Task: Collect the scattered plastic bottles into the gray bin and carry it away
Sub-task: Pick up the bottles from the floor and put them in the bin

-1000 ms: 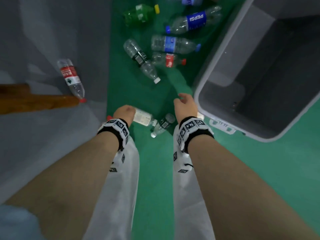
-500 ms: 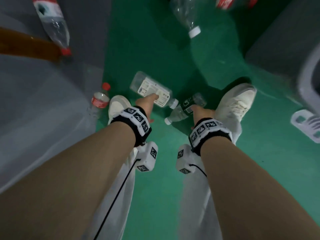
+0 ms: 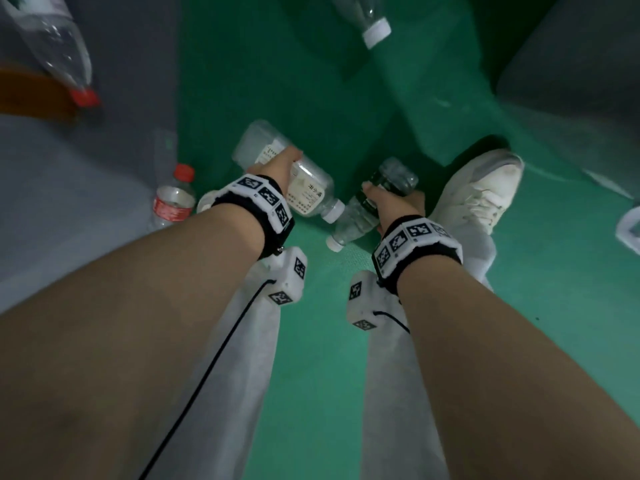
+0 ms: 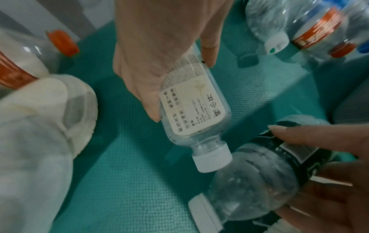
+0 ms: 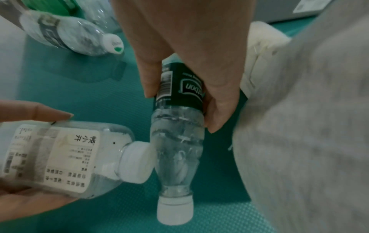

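Note:
My left hand (image 3: 277,168) grips a squat clear bottle with a white label (image 3: 304,192) (image 4: 191,108) (image 5: 60,154), its white cap pointing right. My right hand (image 3: 384,199) grips a slim clear bottle with a dark label (image 3: 360,209) (image 5: 179,110) (image 4: 265,173), cap down toward the green floor. The two bottles touch, the squat one's cap against the slim one's side. Both sit just above the floor between my feet. The gray bin (image 3: 568,64) shows only as a dark wall at the upper right.
A red-capped bottle (image 3: 173,199) stands by my left shoe (image 4: 60,110). Another red-capped one (image 3: 59,53) lies at the upper left by a wooden piece (image 3: 31,95). A white-capped bottle (image 3: 363,19) lies ahead. My right shoe (image 3: 481,192) is beside the right hand.
I have bent lower and both hands have closed round their bottles and lifted them slightly. The bin has slid almost out of the head view.

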`<state>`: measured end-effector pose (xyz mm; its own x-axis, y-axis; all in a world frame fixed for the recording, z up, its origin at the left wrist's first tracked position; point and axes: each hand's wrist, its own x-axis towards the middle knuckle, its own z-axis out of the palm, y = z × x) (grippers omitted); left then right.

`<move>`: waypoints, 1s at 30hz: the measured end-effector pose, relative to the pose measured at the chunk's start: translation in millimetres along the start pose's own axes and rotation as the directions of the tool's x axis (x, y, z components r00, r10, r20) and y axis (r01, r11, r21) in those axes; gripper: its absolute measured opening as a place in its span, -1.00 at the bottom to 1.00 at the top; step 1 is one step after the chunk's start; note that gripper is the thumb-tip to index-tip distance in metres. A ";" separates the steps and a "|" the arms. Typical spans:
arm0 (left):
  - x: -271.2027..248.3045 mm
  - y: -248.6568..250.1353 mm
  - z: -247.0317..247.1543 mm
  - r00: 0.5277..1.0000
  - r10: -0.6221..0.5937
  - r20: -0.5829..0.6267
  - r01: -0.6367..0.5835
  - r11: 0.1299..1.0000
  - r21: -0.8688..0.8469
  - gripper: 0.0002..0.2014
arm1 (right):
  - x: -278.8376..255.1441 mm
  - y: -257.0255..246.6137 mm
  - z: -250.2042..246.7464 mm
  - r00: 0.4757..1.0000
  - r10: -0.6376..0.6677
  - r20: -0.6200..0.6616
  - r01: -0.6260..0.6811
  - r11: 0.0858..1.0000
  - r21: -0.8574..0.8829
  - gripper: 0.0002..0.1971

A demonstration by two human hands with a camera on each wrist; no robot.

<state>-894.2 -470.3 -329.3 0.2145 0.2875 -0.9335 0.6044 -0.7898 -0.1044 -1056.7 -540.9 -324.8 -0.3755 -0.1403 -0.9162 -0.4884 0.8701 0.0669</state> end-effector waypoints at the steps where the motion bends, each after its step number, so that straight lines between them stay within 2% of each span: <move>1: -7.4 2.1 -3.2 1.000 -0.011 -0.009 0.011 0.999 -0.053 -0.51 | -8.8 -4.6 -6.4 1.000 -0.023 0.006 0.023 1.000 -0.013 -0.23; 5: -68.2 13.3 -14.8 0.998 0.064 -0.027 -0.066 0.994 -0.092 -0.53 | -57.6 -24.6 -34.8 0.996 -0.091 0.023 0.092 0.994 -0.060 -0.18; 9: -146.9 38.7 -15.5 0.978 0.186 -0.097 -0.195 0.976 -0.095 -0.35 | -115.0 -45.1 -65.3 0.987 -0.161 0.018 0.161 0.987 -0.017 -0.20; 12: -214.0 65.3 -4.1 0.946 0.306 -0.104 -0.313 0.948 -0.060 -0.43 | -152.7 -63.5 -100.1 0.977 -0.208 0.053 0.207 0.978 0.029 -0.29; 15: -269.8 91.4 12.4 0.892 0.442 -0.090 -0.439 0.897 0.054 -0.52 | -180.9 -80.8 -136.1 0.964 -0.234 0.129 0.226 0.971 0.076 -0.34; 17: -303.3 109.1 27.6 0.865 0.502 -0.033 -0.491 0.857 0.158 -0.52 | -193.0 -92.2 -165.6 0.957 -0.243 0.157 0.224 0.966 0.131 -0.35; 21: -362.3 140.0 74.0 0.822 0.543 0.173 -0.565 0.738 0.369 -0.49 | -204.3 -118.8 -230.7 0.963 -0.200 0.181 0.141 0.946 0.291 -0.29; 25: -396.5 158.7 132.9 0.778 0.561 0.283 -0.616 0.590 0.523 -0.44 | -187.3 -137.3 -284.6 0.982 -0.126 0.142 0.050 0.894 0.446 -0.04; 30: -417.6 170.9 214.6 0.765 0.498 0.408 -0.639 0.515 0.571 -0.49 | -154.9 -139.9 -342.9 0.995 -0.019 0.100 -0.049 0.775 0.630 -0.20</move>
<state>-1045.1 -841.6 -31.0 0.1518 -0.3943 -0.9063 -0.2644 -0.8998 0.3472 -1200.3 -803.0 -56.7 -0.2858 -0.1085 -0.9521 0.1362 0.9789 -0.1524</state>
